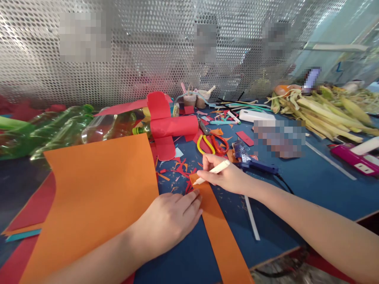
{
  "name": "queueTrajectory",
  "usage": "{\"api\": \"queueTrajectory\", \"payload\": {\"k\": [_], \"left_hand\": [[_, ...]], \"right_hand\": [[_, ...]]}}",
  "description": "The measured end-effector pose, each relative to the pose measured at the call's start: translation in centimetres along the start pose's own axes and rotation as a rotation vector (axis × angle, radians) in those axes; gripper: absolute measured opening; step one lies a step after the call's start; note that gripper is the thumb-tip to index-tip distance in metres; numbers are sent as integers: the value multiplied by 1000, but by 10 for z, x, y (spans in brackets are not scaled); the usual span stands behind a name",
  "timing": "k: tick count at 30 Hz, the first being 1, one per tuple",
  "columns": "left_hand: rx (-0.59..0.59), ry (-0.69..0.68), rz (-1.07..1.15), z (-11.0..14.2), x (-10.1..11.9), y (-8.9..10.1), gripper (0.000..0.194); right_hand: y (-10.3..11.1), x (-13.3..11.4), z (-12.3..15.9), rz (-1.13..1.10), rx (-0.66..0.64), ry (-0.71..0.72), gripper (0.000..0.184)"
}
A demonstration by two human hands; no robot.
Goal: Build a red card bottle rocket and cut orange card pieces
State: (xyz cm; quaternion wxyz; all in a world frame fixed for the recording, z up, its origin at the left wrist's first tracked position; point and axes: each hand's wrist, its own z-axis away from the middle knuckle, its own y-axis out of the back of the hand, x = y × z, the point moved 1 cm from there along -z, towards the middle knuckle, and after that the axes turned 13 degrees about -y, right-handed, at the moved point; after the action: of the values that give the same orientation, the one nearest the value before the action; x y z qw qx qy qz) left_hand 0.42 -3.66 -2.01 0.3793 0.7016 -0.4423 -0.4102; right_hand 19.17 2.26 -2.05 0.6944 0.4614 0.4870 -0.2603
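Note:
My right hand [222,173] is closed around a white marker [218,167], its tip at the far end of a long orange foam or paper strip [220,227]. Flat beside that end lies my left hand [176,217], fingers stretched out, their tips on the strip's left edge. To the left spreads a large orange sheet [106,189], partly under my left forearm. Beyond my hands a red plane-like shape [174,126] is wrapped around a green-capped bottle. Pliers with yellow and red handles [211,142] lie just past my right hand.
A blue glue gun [257,163] and a clear-white glue stick [251,219] lie right of the strip. Green plastic bottles [65,126] are at the left, dried husks [331,114] at the right. Scraps litter the blue table [314,189]; a perforated metal panel [166,43] stands behind.

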Motion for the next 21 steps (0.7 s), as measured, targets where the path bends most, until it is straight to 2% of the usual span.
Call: {"api": "queueTrajectory", "payload": {"k": [21], "left_hand": [[16,-9,22,-2,-1,2,30]], "right_hand": [[1,1,0,49,91,30,26]]}}
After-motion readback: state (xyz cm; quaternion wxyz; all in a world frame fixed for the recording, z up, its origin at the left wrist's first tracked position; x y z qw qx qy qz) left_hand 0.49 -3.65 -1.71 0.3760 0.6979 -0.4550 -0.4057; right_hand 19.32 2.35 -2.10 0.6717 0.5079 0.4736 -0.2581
